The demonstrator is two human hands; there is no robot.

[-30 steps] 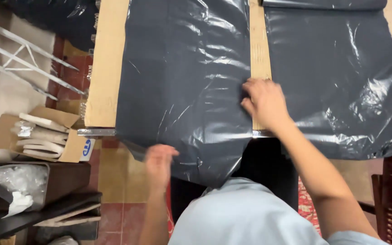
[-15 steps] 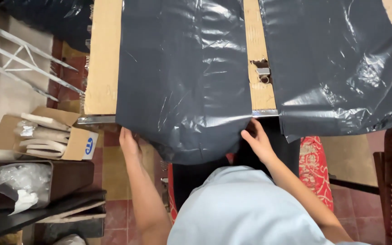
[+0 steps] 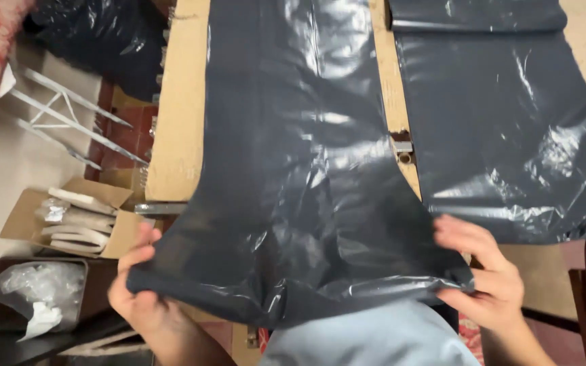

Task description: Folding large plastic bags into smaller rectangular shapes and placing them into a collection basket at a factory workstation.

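A long dark grey plastic sheet point(image 3: 300, 169) lies along a wooden table point(image 3: 178, 129) and hangs toward me. My left hand point(image 3: 140, 288) pinches its near left corner, thumb on top. My right hand point(image 3: 483, 278) grips the near right corner, fingers curled over the edge. The near end of the sheet is lifted and stretched between both hands above my pale blue shirt.
A second dark plastic sheet point(image 3: 510, 135) lies on the table to the right, beside a small metal fitting point(image 3: 401, 146). On the floor at left stand an open cardboard box point(image 3: 69, 217) of packets, a brown bin point(image 3: 32, 298) with clear plastic, and white metal rods point(image 3: 69, 122).
Both hands went from under the table edge to gripping the sheet's near corners and lifted that end toward me. One second ago the right hand pressed flat on the sheet.
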